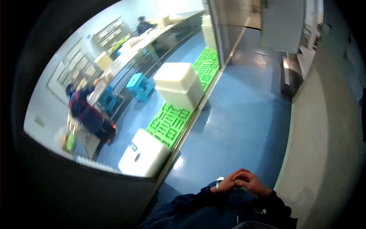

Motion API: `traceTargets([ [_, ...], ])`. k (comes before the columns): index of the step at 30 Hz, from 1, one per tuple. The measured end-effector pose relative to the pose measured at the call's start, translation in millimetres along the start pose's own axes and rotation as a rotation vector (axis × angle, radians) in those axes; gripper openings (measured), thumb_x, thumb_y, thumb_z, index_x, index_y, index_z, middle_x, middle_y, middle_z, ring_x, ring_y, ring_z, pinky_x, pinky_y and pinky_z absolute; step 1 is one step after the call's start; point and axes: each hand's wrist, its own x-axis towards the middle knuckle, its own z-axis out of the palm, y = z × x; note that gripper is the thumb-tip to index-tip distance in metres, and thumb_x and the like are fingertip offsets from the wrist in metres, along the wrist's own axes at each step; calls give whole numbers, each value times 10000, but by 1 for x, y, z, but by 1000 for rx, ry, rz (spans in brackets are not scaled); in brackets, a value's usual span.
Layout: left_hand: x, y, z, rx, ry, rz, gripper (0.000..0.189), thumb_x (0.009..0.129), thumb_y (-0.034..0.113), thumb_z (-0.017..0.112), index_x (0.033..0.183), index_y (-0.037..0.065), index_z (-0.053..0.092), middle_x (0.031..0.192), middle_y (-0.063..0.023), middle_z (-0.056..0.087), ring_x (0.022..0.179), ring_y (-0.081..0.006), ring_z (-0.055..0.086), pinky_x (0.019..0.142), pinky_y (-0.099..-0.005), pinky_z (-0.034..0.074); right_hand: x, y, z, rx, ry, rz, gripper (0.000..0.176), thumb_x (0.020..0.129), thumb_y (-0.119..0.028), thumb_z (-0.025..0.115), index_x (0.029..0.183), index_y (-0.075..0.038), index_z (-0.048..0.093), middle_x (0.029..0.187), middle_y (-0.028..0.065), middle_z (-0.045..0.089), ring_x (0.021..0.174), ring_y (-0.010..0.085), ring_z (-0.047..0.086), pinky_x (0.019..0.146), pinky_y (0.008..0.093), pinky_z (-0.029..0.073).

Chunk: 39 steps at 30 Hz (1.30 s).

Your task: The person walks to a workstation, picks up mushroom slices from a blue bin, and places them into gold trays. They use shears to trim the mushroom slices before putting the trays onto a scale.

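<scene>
My left hand (228, 184) and my right hand (254, 185) are clasped together low in front of my body. Right fingers lie curled over the left hand, and both hands look closed with no object in them. The palms are hidden. A silvery band (217, 186) circles my left wrist. Dark blue sleeves (190, 202) cover both forearms. Beneath my hands is the blue floor (228, 141), with a small white shape (220, 178) just beyond the left wrist.
Beyond a glass partition, cream bins (179, 86) stand on a green mat (169, 124) near a white container (145, 154). A blue stool (140, 87) stands by a long table (126, 57); two people work there. Right lie a wall (320, 152) and metal box (289, 76).
</scene>
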Motion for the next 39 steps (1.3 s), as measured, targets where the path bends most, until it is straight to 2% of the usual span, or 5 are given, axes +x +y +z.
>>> traceTargets([
  [13, 417, 147, -52, -39, 395, -345, 340, 881, 108, 450, 1214, 37, 442, 1057, -82, 526, 976, -178, 521, 837, -272, 438, 166, -98, -416, -11, 89, -187, 291, 871, -296, 544, 965, -30, 617, 902, 116, 600, 868, 218, 568, 801, 338, 437],
  [33, 1038, 304, -271, -207, 643, -18, 373, 931, 298, 455, 1212, 56, 419, 1023, -49, 519, 863, -173, 543, 691, -280, 454, 517, -244, -1018, 48, -28, -19, 325, 863, -309, 549, 962, -7, 616, 891, 125, 644, 787, 220, 624, 698, 335, 493],
  [35, 1090, 273, -347, -160, 361, 20, 369, 926, 281, 453, 1219, 60, 412, 1060, -62, 519, 910, -185, 537, 723, -298, 463, 580, -219, -1084, 23, -100, 120, 313, 860, -318, 539, 958, -33, 625, 845, 89, 650, 795, 162, 609, 611, 284, 495],
  [37, 1159, 281, -368, 93, 836, -46, 373, 921, 272, 445, 1225, 60, 406, 1111, -78, 517, 970, -210, 534, 769, -311, 471, 633, -195, -1131, -61, 12, -113, 303, 850, -301, 552, 949, -24, 626, 848, 80, 654, 784, 171, 607, 655, 304, 484],
  [39, 1223, 297, -390, 78, 859, 23, 359, 922, 258, 425, 1236, 84, 405, 1147, -86, 512, 1024, -231, 523, 806, -349, 480, 674, -187, -1184, 109, -48, -102, 293, 847, -284, 551, 950, -19, 622, 852, 84, 653, 777, 186, 601, 696, 307, 466],
])
